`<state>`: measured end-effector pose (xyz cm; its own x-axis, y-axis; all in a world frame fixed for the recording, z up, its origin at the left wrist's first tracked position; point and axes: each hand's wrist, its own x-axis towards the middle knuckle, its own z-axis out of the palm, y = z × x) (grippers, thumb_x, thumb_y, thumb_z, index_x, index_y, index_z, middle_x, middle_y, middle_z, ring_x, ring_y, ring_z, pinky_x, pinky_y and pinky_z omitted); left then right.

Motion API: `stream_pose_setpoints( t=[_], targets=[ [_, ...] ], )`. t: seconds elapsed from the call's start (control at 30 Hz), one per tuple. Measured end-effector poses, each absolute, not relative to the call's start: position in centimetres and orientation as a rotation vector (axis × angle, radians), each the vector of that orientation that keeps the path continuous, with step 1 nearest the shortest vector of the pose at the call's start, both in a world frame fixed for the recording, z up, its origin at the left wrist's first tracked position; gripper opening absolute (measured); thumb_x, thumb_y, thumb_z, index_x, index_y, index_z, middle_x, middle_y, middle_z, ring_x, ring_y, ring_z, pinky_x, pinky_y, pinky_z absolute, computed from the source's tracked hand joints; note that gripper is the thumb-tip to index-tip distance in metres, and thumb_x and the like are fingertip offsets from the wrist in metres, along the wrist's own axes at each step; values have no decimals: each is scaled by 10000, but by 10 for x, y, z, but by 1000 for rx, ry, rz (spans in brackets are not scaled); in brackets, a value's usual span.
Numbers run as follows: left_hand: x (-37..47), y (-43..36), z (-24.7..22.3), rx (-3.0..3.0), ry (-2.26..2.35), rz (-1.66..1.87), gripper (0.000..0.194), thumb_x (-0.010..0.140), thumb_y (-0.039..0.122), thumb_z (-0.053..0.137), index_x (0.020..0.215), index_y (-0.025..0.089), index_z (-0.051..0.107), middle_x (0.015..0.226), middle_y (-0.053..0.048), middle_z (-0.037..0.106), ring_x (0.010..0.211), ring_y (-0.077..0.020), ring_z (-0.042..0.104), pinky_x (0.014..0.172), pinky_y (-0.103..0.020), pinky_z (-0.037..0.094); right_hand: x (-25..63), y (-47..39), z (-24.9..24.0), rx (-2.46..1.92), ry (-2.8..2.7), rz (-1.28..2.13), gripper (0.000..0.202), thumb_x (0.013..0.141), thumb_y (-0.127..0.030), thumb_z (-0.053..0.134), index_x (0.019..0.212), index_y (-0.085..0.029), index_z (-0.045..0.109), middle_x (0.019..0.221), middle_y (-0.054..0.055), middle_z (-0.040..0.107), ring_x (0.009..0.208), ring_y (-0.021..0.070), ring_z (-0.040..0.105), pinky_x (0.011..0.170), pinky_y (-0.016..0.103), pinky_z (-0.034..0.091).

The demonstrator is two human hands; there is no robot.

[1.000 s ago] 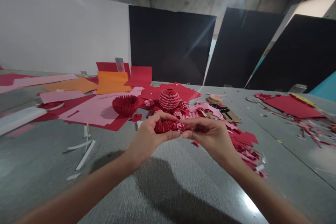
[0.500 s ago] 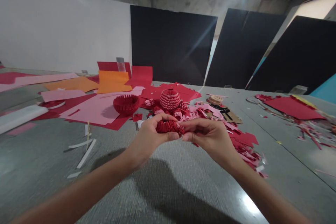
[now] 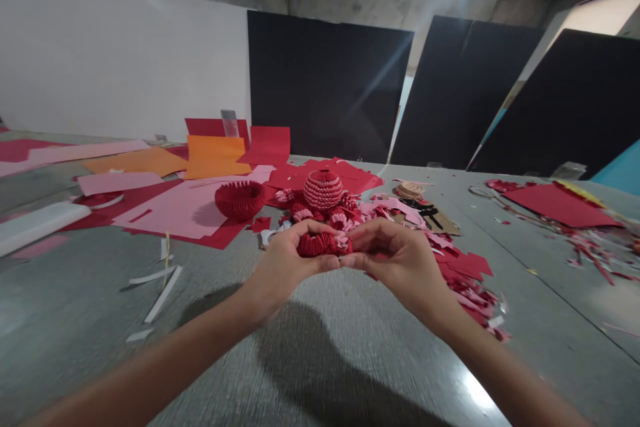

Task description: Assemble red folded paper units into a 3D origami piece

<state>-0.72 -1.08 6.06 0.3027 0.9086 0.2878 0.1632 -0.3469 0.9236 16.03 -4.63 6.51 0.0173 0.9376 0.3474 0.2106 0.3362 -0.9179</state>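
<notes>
Between my two hands is a small ring of folded red paper pieces (image 3: 318,245), with a pink part at its right end. My left hand (image 3: 291,259) is wrapped round its left side, thumb in front and fingers behind. The fingertips and thumb of my right hand (image 3: 395,250) pinch its right end. Just beyond stands a striped red and pink folded-paper ball (image 3: 323,190), with smaller folded-paper pieces around its base. To the left sits a dark red folded-paper bowl (image 3: 241,200) with a spiky rim.
Pink sheets (image 3: 185,207), red sheets and an orange sheet (image 3: 216,156) spread to the left. A heap of paper scraps (image 3: 470,287) lies at the right, near a roll of twine (image 3: 409,189). White strips (image 3: 165,293) lie at front left. Black panels (image 3: 330,87) stand behind.
My right hand has moved slightly, closing in on the ring's right end, where more pink now shows. My left hand keeps its hold, almost in the same place.
</notes>
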Motion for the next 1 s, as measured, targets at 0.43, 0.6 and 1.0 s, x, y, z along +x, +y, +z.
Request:
stream_pose_setpoints(
  t=[0.43, 0.6, 1.0],
  targets=[
    [-5, -7, 53, 1107, 550, 965, 166, 813, 326, 628, 834, 162, 649, 913, -28, 601, 873, -148, 585, 801, -297, 522, 167, -43, 66, -1049, -1463, 804, 265, 585, -192, 796, 710, -191, 562, 670, -26, 605, 602, 90, 560, 533, 211, 457],
    [-4, -8, 56, 1045, 568, 938, 108, 773, 256, 687, 808, 155, 681, 910, -13, 587, 858, -132, 569, 821, -299, 518, 169, -41, 67, -1010, -1391, 776, 250, 577, -180, 806, 724, -193, 603, 676, -24, 636, 644, 100, 603, 603, 219, 502],
    [-4, -11, 55, 1128, 532, 855, 119, 795, 257, 666, 877, 174, 692, 881, -21, 632, 854, -135, 601, 809, -275, 514, 165, -42, 59, -942, -1542, 700, 208, 695, -126, 718, 850, -262, 746, 804, 0, 716, 728, 105, 645, 654, 213, 523]
  ],
)
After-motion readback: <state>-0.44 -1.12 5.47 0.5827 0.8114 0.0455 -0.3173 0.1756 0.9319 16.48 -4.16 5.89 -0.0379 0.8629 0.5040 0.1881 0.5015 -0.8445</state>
